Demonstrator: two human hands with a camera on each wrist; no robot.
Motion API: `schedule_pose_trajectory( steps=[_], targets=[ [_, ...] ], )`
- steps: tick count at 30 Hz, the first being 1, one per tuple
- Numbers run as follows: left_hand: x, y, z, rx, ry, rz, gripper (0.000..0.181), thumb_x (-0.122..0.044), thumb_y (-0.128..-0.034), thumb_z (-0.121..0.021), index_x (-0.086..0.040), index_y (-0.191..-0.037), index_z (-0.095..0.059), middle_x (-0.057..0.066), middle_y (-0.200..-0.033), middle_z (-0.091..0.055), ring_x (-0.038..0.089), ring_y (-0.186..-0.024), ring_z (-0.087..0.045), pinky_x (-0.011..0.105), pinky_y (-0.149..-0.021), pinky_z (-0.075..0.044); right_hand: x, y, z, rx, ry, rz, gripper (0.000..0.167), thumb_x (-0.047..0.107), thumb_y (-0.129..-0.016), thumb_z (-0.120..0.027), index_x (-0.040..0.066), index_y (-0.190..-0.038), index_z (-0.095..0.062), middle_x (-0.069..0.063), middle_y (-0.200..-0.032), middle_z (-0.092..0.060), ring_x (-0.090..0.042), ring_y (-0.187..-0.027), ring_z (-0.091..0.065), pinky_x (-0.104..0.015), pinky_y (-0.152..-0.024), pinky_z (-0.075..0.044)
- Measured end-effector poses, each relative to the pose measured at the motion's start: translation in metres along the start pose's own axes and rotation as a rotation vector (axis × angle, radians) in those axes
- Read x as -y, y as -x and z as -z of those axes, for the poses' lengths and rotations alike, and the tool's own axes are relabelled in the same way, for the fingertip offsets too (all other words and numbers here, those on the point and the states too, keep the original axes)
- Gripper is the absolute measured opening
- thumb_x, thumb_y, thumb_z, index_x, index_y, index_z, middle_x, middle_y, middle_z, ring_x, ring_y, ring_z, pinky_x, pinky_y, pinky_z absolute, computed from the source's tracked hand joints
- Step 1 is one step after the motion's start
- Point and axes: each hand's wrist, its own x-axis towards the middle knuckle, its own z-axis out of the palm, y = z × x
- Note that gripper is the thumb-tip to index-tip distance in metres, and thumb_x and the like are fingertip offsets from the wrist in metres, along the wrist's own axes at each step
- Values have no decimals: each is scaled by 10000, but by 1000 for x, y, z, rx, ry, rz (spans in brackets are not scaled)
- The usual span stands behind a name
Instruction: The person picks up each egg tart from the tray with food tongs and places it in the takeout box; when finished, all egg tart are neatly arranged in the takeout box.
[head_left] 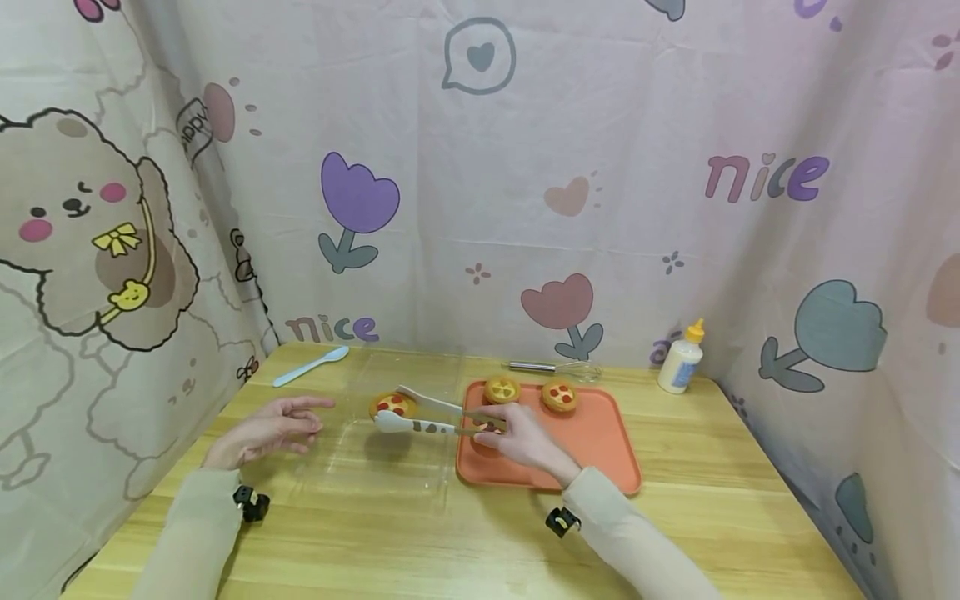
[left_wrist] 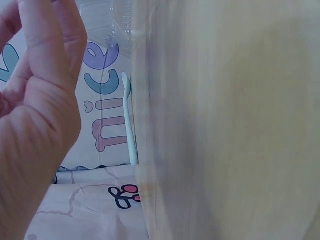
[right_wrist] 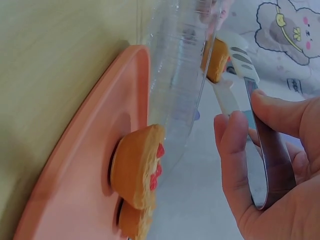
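My right hand (head_left: 521,435) grips a pair of tongs (head_left: 438,428) with white tips and metal arms. Between the tips is a small toy pizza tart (head_left: 393,403) with red toppings, held over a clear plastic container (head_left: 352,487). The right wrist view shows that tart (right_wrist: 215,60) raised by the container's wall. To the container's left, my left hand (head_left: 266,429) hovers with loosely bent fingers and holds nothing. On the orange tray (head_left: 592,450) sit a yellow-topped tart (head_left: 502,389) and a red-topped one (head_left: 560,397); another there is partly hidden by my right hand and the tongs.
A pale blue spoon (head_left: 311,367) lies at the table's back left. Behind the tray is a metal whisk (head_left: 555,367). A white glue bottle with a yellow cap (head_left: 681,364) stands at the back right. Printed curtains (head_left: 480,167) hang around the wooden table (head_left: 480,550).
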Motion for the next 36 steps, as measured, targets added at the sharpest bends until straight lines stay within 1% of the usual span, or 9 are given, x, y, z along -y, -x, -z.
schedule_pose_trajectory(
  steps=[4, 8, 14, 24, 27, 30, 32, 34, 36],
  targets=[
    [-2, -1, 1, -13, 8, 25, 544, -57, -986, -542, -10, -1484, -328, 49, -1032, -692, 170, -911, -659, 416, -852, -594, 2, -6, -4, -6, 40, 38, 345, 111, -903, -650, 80, -1245, -675, -105, -1122, -723, -167, -865, -669, -208, -700, -522],
    [-4, -2, 1, -5, 14, 17, 541, -50, -982, -541, -10, -1480, -332, 57, -1028, -688, 169, -905, -663, 402, -848, -596, 5, -11, -7, -8, 41, 66, 342, 65, -892, -656, 56, -1233, -677, -134, -1054, -730, -172, -817, -670, -197, -660, -527],
    [-4, -3, 1, 8, 53, 10, 541, -5, -966, -550, -27, -1474, -365, 58, -1038, -686, 164, -902, -669, 383, -841, -602, 12, -17, -12, 17, 55, 30, 335, 97, -912, -673, 76, -1246, -673, -139, -1091, -719, -147, -838, -665, -183, -635, -524],
    [2, -4, 5, 8, 40, 9, 530, -14, -970, -550, -50, -1472, -386, 57, -1046, -687, 162, -893, -665, 371, -831, -604, 16, -28, -26, 30, 145, 10, 376, 165, -919, -689, 110, -1289, -651, -83, -1179, -713, -77, -855, -652, -210, -720, -530],
    [4, -2, 6, 34, 41, -18, 497, -23, -990, -521, -62, -1470, -399, 52, -1031, -691, 151, -883, -669, 363, -801, -611, 17, -30, -32, 37, 166, -17, 390, 201, -921, -687, 108, -1298, -643, -53, -1204, -706, -43, -700, -593, -202, -659, -498],
    [4, 0, 7, 67, 45, -47, 479, -32, -1008, -491, -47, -1475, -388, 40, -1012, -693, 137, -876, -671, 348, -771, -616, 19, -31, -35, 47, 165, -33, 405, 211, -925, -683, 102, -1312, -632, -48, -1231, -694, -38, -501, -441, -182, -577, -437],
    [4, 0, 6, 81, 57, -56, 484, -27, -1013, -479, -27, -1483, -366, 38, -1009, -694, 134, -875, -670, 337, -761, -616, 19, -33, -37, 44, 168, -32, 402, 208, -923, -683, 101, -1308, -635, -50, -1233, -693, -58, -445, -367, -185, -523, -391],
    [3, -1, 6, 86, 70, -60, 493, -21, -1012, -476, -3, -1487, -342, 35, -1006, -696, 133, -871, -668, 323, -753, -615, 18, -35, -38, 36, 182, -17, 394, 203, -919, -688, 96, -1296, -645, -52, -1222, -698, -68, -509, -503, -192, -574, -463],
    [3, -1, 5, 92, 81, -61, 502, -17, -1011, -475, 10, -1489, -325, 37, -1008, -696, 135, -870, -666, 318, -755, -614, 18, -37, -40, 31, 207, -15, 383, 214, -917, -690, 109, -1284, -656, -40, -1207, -705, -101, -704, -652, -228, -673, -535]
  ],
)
